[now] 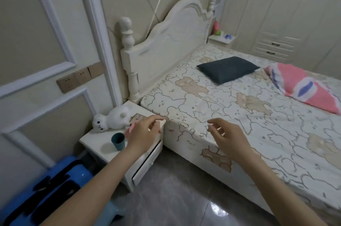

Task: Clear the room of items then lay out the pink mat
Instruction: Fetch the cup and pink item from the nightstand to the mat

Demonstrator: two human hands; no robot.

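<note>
While both forearms reach forward from the bottom edge of the view, the left hand point(145, 133) hovers over the right edge of the nightstand point(96, 142), fingers loosely curled with thumb and forefinger close together near the bed's near corner; whether it pinches anything I cannot tell. A small pink thing point(131, 127) shows just at the left of that hand, mostly hidden behind it, too little to name. The right hand point(228, 139) hangs above the near edge of the bed point(239, 115), fingers relaxed and slightly bent, holding nothing. On the nightstand a white plush toy point(112, 119) lies at the back, a teal cup point(118, 141) stands upright toward the front edge, and a small card point(137, 117) is partly covered by the toy. Its drawer point(147, 166) stands slightly open. On the bed, a dark pillow point(227, 69) lies near the headboard, and a folded pink mat point(302, 87) lies toward the far right edge, cut off by the frame. A blue stool point(46, 188) sits at the lower left corner, partly cut off.
</note>
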